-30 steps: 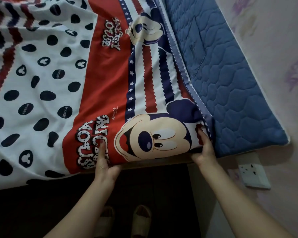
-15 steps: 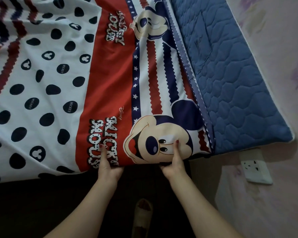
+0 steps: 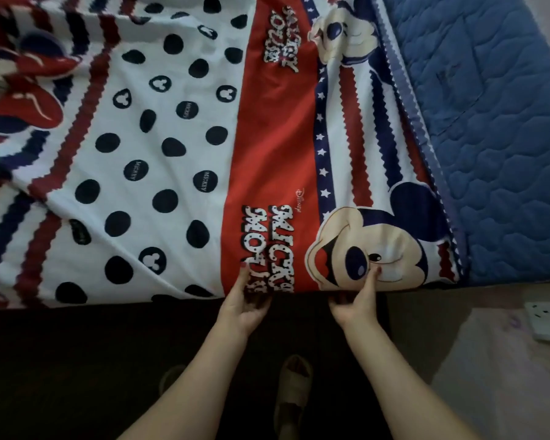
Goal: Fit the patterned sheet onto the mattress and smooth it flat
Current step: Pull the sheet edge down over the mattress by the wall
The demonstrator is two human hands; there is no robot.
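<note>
Rumpled folds on the far left, and the sheet [image 3: 178, 160] covers most of the mattress [image 3: 502, 147], with a bare blue strip left on the right. At the near edge, left hand [image 3: 245, 304] and right hand [image 3: 358, 301] each pinch the hem, thumbs on top.

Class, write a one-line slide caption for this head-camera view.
Both hands, left hand and right hand, pinch the patterned sheet at the bed's near edge; blue quilted mattress remains uncovered at right.

A white wall socket [image 3: 548, 320] sits low on the pale wall [image 3: 505, 360]; two sandalled feet [image 3: 291, 398] stand on dark floor [image 3: 77, 360].
</note>
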